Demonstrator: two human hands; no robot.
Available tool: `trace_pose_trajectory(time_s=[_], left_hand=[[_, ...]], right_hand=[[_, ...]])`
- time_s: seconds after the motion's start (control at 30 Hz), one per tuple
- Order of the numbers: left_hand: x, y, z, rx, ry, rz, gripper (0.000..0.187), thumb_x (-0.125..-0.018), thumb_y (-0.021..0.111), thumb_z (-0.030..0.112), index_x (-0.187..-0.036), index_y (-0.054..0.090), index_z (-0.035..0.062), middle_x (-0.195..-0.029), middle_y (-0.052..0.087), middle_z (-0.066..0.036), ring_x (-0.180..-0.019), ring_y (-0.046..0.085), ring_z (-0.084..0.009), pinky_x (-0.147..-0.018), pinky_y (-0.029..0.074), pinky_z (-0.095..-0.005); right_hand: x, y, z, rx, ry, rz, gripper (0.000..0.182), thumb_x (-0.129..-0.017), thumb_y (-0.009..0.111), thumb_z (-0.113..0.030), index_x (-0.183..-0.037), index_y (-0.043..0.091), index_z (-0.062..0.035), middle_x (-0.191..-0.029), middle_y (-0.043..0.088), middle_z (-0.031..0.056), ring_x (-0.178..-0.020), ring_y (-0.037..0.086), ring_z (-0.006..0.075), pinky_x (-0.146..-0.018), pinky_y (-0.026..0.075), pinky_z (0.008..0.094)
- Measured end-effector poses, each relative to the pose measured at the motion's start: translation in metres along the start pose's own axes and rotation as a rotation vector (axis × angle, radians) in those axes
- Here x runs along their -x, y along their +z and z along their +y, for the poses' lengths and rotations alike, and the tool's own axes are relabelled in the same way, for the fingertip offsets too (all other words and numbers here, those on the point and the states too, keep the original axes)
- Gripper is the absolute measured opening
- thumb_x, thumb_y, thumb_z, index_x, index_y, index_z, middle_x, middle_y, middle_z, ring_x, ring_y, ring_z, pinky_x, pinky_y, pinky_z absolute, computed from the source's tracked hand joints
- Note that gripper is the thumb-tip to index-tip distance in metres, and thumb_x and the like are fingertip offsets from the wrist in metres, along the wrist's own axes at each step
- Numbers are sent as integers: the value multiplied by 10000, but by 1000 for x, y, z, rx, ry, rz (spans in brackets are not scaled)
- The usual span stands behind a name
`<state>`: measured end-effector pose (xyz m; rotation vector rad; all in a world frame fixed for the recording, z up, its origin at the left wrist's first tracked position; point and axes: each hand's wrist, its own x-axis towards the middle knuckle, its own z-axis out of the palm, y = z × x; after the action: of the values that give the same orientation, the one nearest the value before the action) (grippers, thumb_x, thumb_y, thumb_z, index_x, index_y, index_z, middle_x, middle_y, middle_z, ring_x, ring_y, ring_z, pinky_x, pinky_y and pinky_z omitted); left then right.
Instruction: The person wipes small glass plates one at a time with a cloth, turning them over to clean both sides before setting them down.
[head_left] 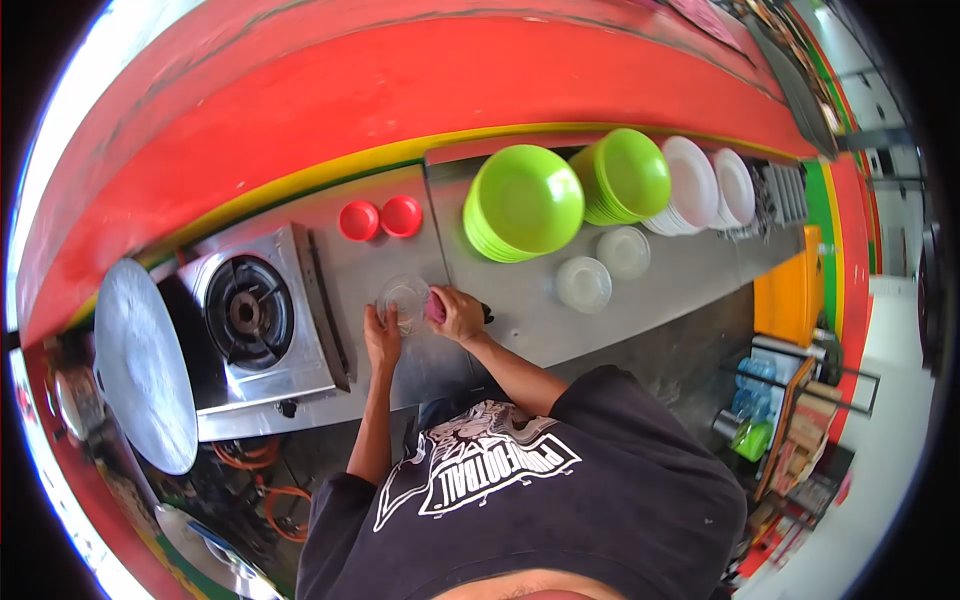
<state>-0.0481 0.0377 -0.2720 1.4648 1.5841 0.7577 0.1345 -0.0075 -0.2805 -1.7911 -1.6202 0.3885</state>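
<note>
Over the steel counter, my left hand (pixel 383 335) holds a clear glass bowl (pixel 403 300) by its near left edge, with the fingers closed on the rim. My right hand (pixel 460 315) is at the bowl's right side, its fingers wrapped round a pink-purple cloth (pixel 435 306). The cloth is next to the rim; whether it presses on the glass cannot be made out. A small dark object (pixel 487 313) shows just right of my right hand. Two small red bowls (pixel 380 219) stand beyond the glass bowl.
On the left are a gas burner (pixel 247 312) and a large round metal lid (pixel 147 366). Green bowl stacks (pixel 525 203), white bowl stacks (pixel 688 185) and glass bowls (pixel 584 284) stand on the right. A red wall (pixel 400 85) runs behind the counter (pixel 400 385).
</note>
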Motion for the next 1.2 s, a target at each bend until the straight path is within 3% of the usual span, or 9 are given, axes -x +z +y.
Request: trace_pose_trajectory(time_s=[0.07, 0.17, 0.2, 0.37, 0.47, 0.57, 0.7, 1.0, 1.2], left_hand=[[6, 2, 5, -13, 37, 32, 376, -952, 660, 288, -825, 434, 16, -634, 366, -58, -597, 338, -145, -525, 338, -361], [15, 3, 12, 88, 108, 8, 363, -960, 659, 272, -819, 437, 22, -652, 414, -27, -622, 382, -116, -528, 347, -346], [20, 4, 21, 154, 71, -23, 356, -963, 659, 264, -817, 436, 28, -663, 421, -14, -628, 386, -108, -532, 347, -341], [48, 29, 61, 370, 32, -230, 281, -977, 647, 260, -903, 512, 25, -720, 530, 15, -691, 476, -87, -598, 398, -309], [66, 52, 84, 496, -29, -457, 449, -1005, 561, 435, -1128, 560, 3, -913, 650, -63, -787, 595, -151, -724, 482, -309], [86, 77, 117, 904, -436, -738, 687, -1016, 360, 603, -1375, 472, 28, -1196, 632, -155, -958, 673, -275, -854, 538, -343], [94, 90, 161, 1087, -614, -1358, 975, -865, 296, 842, -1459, 396, 75, -1384, 513, -212, -1206, 544, -478, -774, 593, -545], [107, 150, 211, 950, -590, -1503, 1025, -817, 395, 854, -1568, 183, 189, -1422, 443, -282, -1171, 557, -504, -768, 584, -512], [145, 177, 249, 813, -337, -1460, 984, -837, 513, 769, -1575, 103, 264, -1426, 436, -300, -1179, 563, -473, -844, 557, -483]], right_hand=[[-1, -5, 0, -77, 8, 26, 484, -674, 777, -257, -1108, 640, -90, -916, 691, 102, -784, 684, 319, -695, 559, 400], [-4, -25, 2, -216, 137, -134, 357, -727, 756, -208, -1036, 646, -64, -799, 696, 103, -693, 695, 276, -642, 557, 371], [-3, -37, 2, -576, 334, -254, 221, -791, 725, -154, -960, 635, -42, -680, 672, 84, -592, 679, 194, -575, 538, 329], [19, -96, 32, -756, 326, -209, 162, -858, 688, -158, -928, 616, -31, -669, 647, 38, -562, 623, 110, -535, 504, 292], [42, -130, 56, -678, 154, -12, 171, -881, 673, -197, -916, 629, -35, -680, 631, 30, -567, 591, 111, -547, 487, 299], [58, -205, 44, -910, 387, -148, 168, -861, 684, -186, -919, 636, -36, -694, 631, 12, -631, 600, 114, -601, 490, 308], [75, -228, 65, -839, 284, -35, 172, -847, 687, -165, -940, 636, -30, -760, 635, 7, -697, 570, 106, -655, 478, 289], [85, -308, 89, -571, 183, 38, 209, -836, 694, -157, -1001, 665, -32, -753, 634, 29, -682, 581, 99, -649, 499, 298], [94, -339, 118, -790, 367, -38, 266, -860, 752, -217, -1035, 674, -31, -782, 647, 16, -647, 604, 73, -570, 503, 260]])
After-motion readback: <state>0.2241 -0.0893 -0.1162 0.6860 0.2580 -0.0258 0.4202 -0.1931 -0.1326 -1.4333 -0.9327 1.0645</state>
